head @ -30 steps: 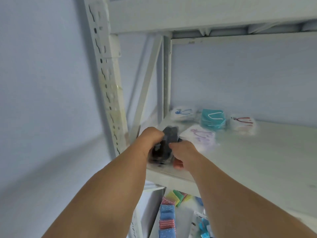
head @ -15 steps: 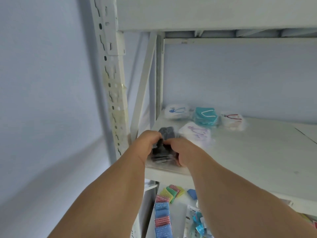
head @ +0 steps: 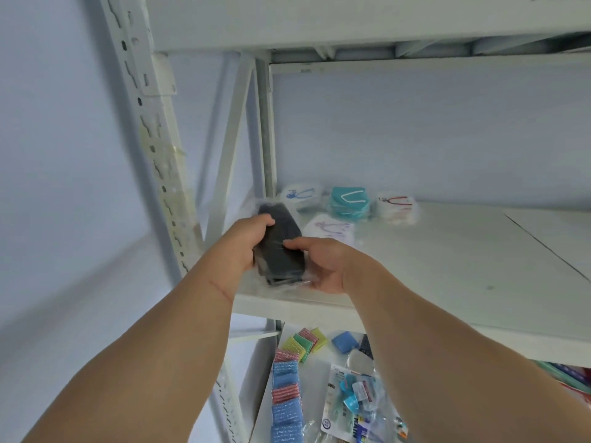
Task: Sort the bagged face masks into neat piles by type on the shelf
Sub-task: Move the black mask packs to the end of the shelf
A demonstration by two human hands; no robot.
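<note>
A stack of black bagged masks [head: 281, 247] lies at the front left corner of the white shelf [head: 447, 276]. My left hand [head: 244, 243] grips its left side and my right hand [head: 323, 263] holds its right side, thumb on top. Behind them a white mask bag with purple straps [head: 331, 227] lies flat. Along the back stand a white pile with blue straps [head: 300, 196], a teal pile [head: 349, 201] and a white pile with red straps [head: 395, 204].
A perforated white upright [head: 156, 148] and a diagonal brace [head: 228, 148] stand left of the shelf. The shelf above [head: 351, 24] overhangs. Below, a lower shelf holds coloured sponges [head: 287, 375] and packaged items [head: 355, 401].
The black stack now lies straighter and more exposed between my hands. My right hand has shifted to its right side. The camera has tilted, showing more of the lower shelf.
</note>
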